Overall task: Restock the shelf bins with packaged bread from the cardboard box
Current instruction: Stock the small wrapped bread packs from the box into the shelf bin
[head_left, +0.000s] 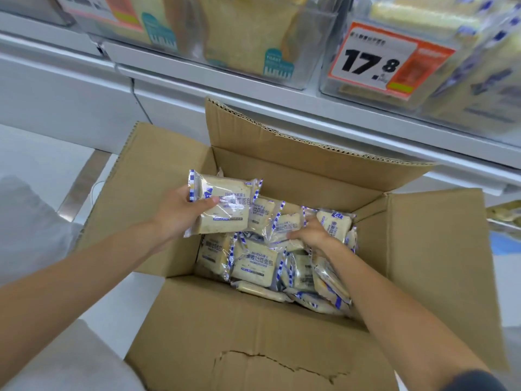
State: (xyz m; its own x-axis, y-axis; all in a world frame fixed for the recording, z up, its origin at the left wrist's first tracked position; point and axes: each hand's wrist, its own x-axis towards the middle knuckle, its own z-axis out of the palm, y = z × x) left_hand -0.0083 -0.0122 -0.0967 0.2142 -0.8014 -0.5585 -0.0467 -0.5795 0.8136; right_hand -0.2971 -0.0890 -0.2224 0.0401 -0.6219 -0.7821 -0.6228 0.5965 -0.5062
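Clearly these are light, soft goods. Your left hand (180, 213) holds one bread packet (225, 207) up over the open cardboard box (253, 334), thumb curled across its face and clamped on it near the sealed end. The other packets (256, 263) lie loose and jumbled on the box bottom. Your right hand (313, 235) is down among them with its fingertips against one. I cannot tell whether it is gripping that one or only touching it. Expect the film wrapper to be slick and crinkly and the bread inside to squash easily. Take each packet across its flat faces at the middle, or by the crimped end seam, and press gently. The clear shelf bin (439, 108) holding what look like matching blue-edged packs sits above and to the right, behind the price tag (375, 60).
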